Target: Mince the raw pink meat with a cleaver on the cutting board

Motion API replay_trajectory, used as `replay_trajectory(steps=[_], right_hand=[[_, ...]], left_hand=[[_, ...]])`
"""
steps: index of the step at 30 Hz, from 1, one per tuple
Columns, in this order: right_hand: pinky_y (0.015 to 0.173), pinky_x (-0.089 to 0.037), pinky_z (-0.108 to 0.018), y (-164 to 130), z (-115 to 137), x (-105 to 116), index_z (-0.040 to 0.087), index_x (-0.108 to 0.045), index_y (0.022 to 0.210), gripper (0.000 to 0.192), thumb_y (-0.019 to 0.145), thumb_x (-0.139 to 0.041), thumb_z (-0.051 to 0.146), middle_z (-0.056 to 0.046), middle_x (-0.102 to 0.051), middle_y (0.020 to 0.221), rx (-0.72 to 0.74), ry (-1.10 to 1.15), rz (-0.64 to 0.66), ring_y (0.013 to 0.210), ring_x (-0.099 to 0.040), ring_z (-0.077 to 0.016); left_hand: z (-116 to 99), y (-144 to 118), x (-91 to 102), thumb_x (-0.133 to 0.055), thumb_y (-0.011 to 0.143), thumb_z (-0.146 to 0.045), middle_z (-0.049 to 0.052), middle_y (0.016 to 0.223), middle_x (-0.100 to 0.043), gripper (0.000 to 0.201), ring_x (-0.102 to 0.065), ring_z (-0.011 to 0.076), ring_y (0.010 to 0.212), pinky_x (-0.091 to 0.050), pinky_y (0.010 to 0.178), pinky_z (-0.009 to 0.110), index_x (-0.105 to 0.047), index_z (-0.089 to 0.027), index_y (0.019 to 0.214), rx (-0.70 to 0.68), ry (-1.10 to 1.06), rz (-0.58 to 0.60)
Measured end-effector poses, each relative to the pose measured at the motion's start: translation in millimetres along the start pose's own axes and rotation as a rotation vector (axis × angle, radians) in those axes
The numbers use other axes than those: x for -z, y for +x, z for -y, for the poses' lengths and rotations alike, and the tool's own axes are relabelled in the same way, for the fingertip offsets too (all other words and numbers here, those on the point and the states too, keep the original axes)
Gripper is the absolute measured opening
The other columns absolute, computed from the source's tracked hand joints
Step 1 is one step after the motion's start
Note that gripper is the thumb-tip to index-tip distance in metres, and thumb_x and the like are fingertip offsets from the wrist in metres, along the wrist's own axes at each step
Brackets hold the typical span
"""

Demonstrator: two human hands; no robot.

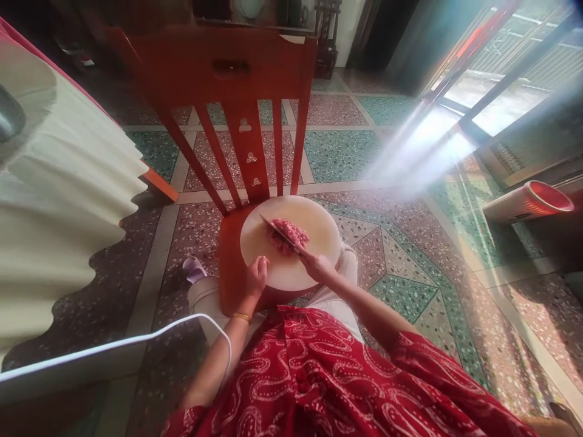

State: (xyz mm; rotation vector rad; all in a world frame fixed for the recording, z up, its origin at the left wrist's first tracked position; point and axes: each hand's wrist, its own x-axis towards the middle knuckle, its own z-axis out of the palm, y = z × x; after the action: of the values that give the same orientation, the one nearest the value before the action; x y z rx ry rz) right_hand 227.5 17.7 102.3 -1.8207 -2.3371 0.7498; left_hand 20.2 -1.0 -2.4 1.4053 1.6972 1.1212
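My right hand (313, 264) grips the knife (279, 232), its long axis slanting forward-left over minced meat (294, 232); my left hand (257, 275) curls closed.

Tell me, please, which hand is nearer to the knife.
Right: the right hand holds the knife by its handle; the left hand is apart from it, at the near-left edge of the round board.

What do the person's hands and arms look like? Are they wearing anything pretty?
The left hand and right hand wear no gloves. A thin golden-yellow bracelet circles the left wrist. The red sleeves have curly white patterns and leave the forearms bare.
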Motion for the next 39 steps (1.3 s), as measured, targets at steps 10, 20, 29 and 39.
replay_trajectory(steps=[10, 20, 29, 39], right_hand=[[0.080, -0.051, -0.033, 8.4, 2.8, 1.1, 0.025, -0.033, 0.143, 0.050, 0.093, -0.036, 0.030, -0.007, -0.068, 0.108, 0.097, 0.070, -0.152, 0.095, -0.065, -0.0216], [0.089, -0.047, -0.031, 9.4, 0.0, 9.0, 0.024, -0.027, 0.145, 0.051, 0.094, -0.032, 0.029, -0.007, -0.057, 0.128, 0.192, 0.148, -0.342, 0.110, -0.058, -0.0192], [0.088, -0.047, -0.029, 3.6, 4.2, 22.3, 0.024, -0.034, 0.143, 0.048, 0.095, -0.032, 0.030, -0.006, -0.061, 0.123, 0.197, 0.191, -0.356, 0.107, -0.060, -0.0187], [0.088, -0.049, -0.030, -6.7, -19.4, 15.7, 0.026, -0.046, 0.135, 0.043, 0.093, -0.039, 0.027, -0.002, -0.064, 0.118, 0.068, 0.278, -0.277, 0.104, -0.062, -0.0186]], left_hand=[[3.5, -1.7, -1.7, -0.034, 0.087, -0.040, -0.001, 0.059, -0.049, 0.032, -0.045, 0.0113, 0.054, -0.036, 0.054, 0.022, -0.050, -0.020, 0.068, 0.036, -0.023, 0.025], [0.1, -0.1, -3.7, -0.033, 0.088, -0.042, -0.002, 0.057, -0.048, 0.033, -0.046, 0.0111, 0.053, -0.038, 0.055, 0.021, -0.049, -0.020, 0.070, 0.094, -0.073, 0.022], [-3.9, 2.3, -5.4, -0.032, 0.088, -0.042, -0.002, 0.057, -0.046, 0.033, -0.044, 0.0110, 0.053, -0.037, 0.056, 0.021, -0.049, -0.020, 0.070, 0.071, -0.065, 0.055], [3.3, 3.8, -7.8, -0.032, 0.088, -0.038, -0.002, 0.056, -0.047, 0.033, -0.045, 0.0110, 0.053, -0.036, 0.056, 0.021, -0.049, -0.020, 0.067, 0.011, 0.021, 0.059]])
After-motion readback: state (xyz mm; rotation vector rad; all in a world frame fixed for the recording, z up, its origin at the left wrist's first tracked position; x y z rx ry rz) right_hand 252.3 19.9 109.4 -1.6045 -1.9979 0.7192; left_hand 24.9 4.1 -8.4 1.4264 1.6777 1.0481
